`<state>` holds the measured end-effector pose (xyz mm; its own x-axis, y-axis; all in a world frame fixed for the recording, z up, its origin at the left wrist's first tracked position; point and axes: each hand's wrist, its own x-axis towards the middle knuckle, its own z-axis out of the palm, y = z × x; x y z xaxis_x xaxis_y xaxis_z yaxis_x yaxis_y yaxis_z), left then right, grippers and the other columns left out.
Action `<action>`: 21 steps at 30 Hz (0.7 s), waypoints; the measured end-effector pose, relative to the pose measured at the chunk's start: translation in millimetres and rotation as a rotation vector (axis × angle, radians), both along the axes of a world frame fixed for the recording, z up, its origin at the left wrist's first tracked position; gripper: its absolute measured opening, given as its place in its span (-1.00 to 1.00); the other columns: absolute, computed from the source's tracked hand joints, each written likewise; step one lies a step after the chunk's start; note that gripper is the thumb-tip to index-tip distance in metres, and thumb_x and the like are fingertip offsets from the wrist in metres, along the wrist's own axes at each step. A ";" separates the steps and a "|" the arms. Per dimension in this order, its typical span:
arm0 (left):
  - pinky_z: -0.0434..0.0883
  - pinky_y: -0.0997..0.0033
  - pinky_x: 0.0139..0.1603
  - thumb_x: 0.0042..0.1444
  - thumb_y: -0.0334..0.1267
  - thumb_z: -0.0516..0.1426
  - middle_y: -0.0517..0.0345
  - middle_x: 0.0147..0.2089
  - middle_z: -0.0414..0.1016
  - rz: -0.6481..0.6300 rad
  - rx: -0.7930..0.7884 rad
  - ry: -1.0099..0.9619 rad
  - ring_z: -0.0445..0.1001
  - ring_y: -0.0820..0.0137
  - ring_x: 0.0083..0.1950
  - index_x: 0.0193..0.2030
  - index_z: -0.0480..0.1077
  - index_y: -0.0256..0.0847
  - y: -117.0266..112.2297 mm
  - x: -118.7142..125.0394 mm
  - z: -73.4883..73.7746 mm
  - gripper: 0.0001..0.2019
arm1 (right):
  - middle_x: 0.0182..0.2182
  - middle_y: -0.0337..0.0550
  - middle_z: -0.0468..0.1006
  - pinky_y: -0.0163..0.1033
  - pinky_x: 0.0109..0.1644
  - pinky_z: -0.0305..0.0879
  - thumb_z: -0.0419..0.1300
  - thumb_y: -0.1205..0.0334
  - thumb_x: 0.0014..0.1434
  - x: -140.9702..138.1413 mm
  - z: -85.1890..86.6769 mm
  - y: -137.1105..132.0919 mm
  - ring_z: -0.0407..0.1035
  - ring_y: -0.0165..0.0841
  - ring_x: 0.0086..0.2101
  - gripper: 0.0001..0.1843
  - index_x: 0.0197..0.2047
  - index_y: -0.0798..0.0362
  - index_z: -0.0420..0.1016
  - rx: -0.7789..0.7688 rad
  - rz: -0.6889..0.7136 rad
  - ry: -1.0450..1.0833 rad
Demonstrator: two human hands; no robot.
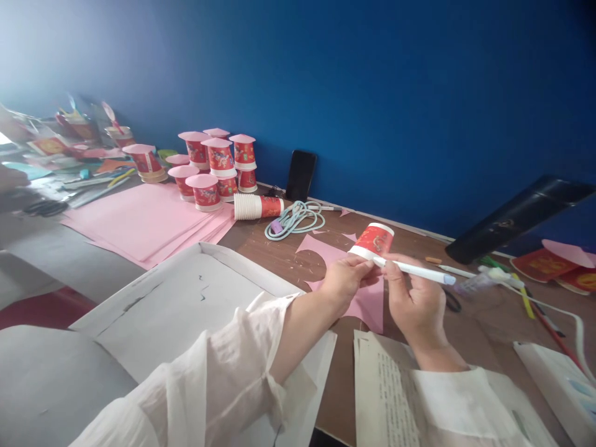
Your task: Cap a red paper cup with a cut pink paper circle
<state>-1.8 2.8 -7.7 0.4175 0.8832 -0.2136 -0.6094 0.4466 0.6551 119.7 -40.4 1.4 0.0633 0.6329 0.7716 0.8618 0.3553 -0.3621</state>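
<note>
My left hand [347,279] is closed on the lower edge of a red paper cup [375,239] with a printed pattern and white ends, which tilts above the table. My right hand [414,304] grips a white pen-shaped stick [419,270] with a pale blue end. The stick's other end meets the cup's edge by my left fingertips, and what it does there is too small to tell. Below the hands lies a pink paper sheet [367,310] with round pieces cut out.
Red cups topped with pink discs [205,192] stand beside stacked pink sheets [139,217]. Nearby are nested cups [258,207], a coiled cable [298,220] and a phone [301,176] against the blue wall. A white box lid [195,310], booklet [384,391] and black cylinder [512,217] surround the hands.
</note>
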 end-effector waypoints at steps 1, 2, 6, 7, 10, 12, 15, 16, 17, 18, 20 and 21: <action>0.42 0.18 0.14 0.05 -0.40 0.30 0.05 -0.40 0.56 -0.001 0.002 0.005 0.53 0.44 -0.32 -0.42 0.56 -0.37 -0.3 -0.2 0.4 -0.92 | -0.27 -0.03 0.66 -0.10 -0.05 0.45 0.13 0.17 0.33 0.0 -0.1 0.2 0.57 -0.18 -0.19 -0.77 -0.11 0.07 0.56 -0.003 0.006 -0.006; 0.43 0.19 0.13 0.06 -0.40 0.29 0.04 -0.40 0.56 -0.002 0.006 0.012 0.53 0.44 -0.32 -0.41 0.56 -0.37 -0.5 -0.4 0.8 -0.93 | -0.27 -0.03 0.66 -0.10 -0.05 0.45 0.12 0.17 0.33 0.1 -0.2 0.3 0.57 -0.18 -0.19 -0.77 -0.11 0.07 0.56 0.002 0.004 -0.008; 0.43 0.22 0.10 0.08 -0.42 0.27 0.03 -0.39 0.56 0.002 0.008 0.057 0.54 0.41 -0.27 -0.40 0.57 -0.37 -0.1 0.0 1.3 -0.93 | -0.26 -0.02 0.66 -0.13 -0.10 0.45 0.12 0.15 0.33 0.0 -0.9 0.1 0.57 -0.19 -0.23 -0.76 -0.13 0.09 0.56 0.018 -0.040 0.011; 0.43 0.23 0.10 0.08 -0.42 0.27 0.03 -0.39 0.56 0.004 0.010 0.070 0.54 0.41 -0.29 -0.41 0.57 -0.37 0.1 0.2 1.3 -0.92 | -0.28 -0.03 0.66 -0.14 -0.12 0.45 0.12 0.14 0.33 0.0 -1.2 0.0 0.57 -0.20 -0.25 -0.75 -0.13 0.09 0.56 0.006 -0.041 0.009; 0.43 0.21 0.09 0.09 -0.42 0.27 0.00 -0.38 0.56 0.000 0.025 0.081 0.54 0.41 -0.29 -0.40 0.57 -0.38 0.5 0.5 1.3 -0.92 | -0.32 -0.03 0.66 -0.14 -0.13 0.44 0.10 0.14 0.34 -0.3 -2.2 0.2 0.57 -0.20 -0.27 -0.73 -0.13 0.10 0.56 0.005 -0.077 0.004; 0.43 0.19 0.08 0.08 -0.42 0.28 -0.01 -0.37 0.56 0.001 0.026 0.078 0.55 0.38 -0.27 -0.40 0.56 -0.38 0.5 0.7 1.4 -0.93 | -0.32 -0.01 0.65 -0.13 -0.12 0.44 0.09 0.14 0.34 -0.5 -2.3 0.7 0.56 -0.19 -0.26 -0.73 -0.14 0.10 0.56 0.026 -0.102 0.010; 0.43 0.17 0.08 0.05 -0.39 0.31 0.00 -0.37 0.55 0.010 0.023 0.091 0.55 0.37 -0.28 -0.42 0.55 -0.38 0.1 0.7 1.3 -0.91 | -0.34 -0.01 0.65 -0.14 -0.13 0.44 0.09 0.14 0.34 -0.5 -2.1 1.1 0.56 -0.20 -0.27 -0.73 -0.15 0.10 0.56 0.016 -0.074 -0.006; 0.43 0.17 0.09 0.05 -0.39 0.31 -0.01 -0.37 0.56 0.006 0.023 0.092 0.55 0.37 -0.28 -0.42 0.56 -0.38 -0.1 0.6 1.3 -0.91 | -0.34 -0.01 0.65 -0.14 -0.14 0.44 0.09 0.13 0.34 -0.2 -2.1 1.2 0.56 -0.19 -0.28 -0.73 -0.15 0.10 0.56 0.014 -0.081 -0.013; 0.43 0.18 0.09 0.07 -0.38 0.30 -0.01 -0.35 0.57 0.001 0.025 0.089 0.55 0.37 -0.27 -0.40 0.56 -0.38 -0.4 0.4 1.4 -0.91 | -0.35 -0.01 0.65 -0.13 -0.14 0.44 0.09 0.13 0.34 0.2 -2.1 1.2 0.56 -0.19 -0.27 -0.72 -0.16 0.10 0.56 0.023 -0.104 -0.018; 0.43 0.18 0.09 0.08 -0.39 0.28 -0.02 -0.34 0.57 -0.002 0.025 0.083 0.56 0.37 -0.26 -0.39 0.56 -0.38 -0.6 0.0 1.6 -0.92 | -0.35 0.00 0.65 -0.13 -0.14 0.44 0.08 0.13 0.34 0.6 -2.2 1.2 0.56 -0.18 -0.27 -0.72 -0.17 0.11 0.56 0.037 -0.132 -0.020; 0.42 0.20 0.09 0.10 -0.39 0.26 -0.03 -0.31 0.58 0.003 0.022 0.078 0.57 0.37 -0.23 -0.38 0.57 -0.38 -0.8 -0.9 2.1 -0.91 | -0.35 0.01 0.65 -0.12 -0.15 0.44 0.08 0.13 0.34 1.6 -2.3 1.1 0.56 -0.17 -0.27 -0.71 -0.17 0.11 0.56 0.056 -0.164 -0.021; 0.42 0.20 0.10 0.10 -0.39 0.26 -0.03 -0.31 0.58 0.010 0.016 0.082 0.56 0.37 -0.23 -0.38 0.57 -0.38 -0.8 -1.3 2.3 -0.91 | -0.36 0.00 0.65 -0.13 -0.16 0.44 0.07 0.13 0.34 1.9 -2.2 0.9 0.56 -0.17 -0.28 -0.71 -0.18 0.11 0.56 0.051 -0.153 -0.022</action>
<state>-3.1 2.0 -5.4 0.3901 0.8910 -0.2323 -0.5582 0.4295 0.7099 121.6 -39.5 -0.9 0.1384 0.5775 0.8046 0.9148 0.2367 -0.3272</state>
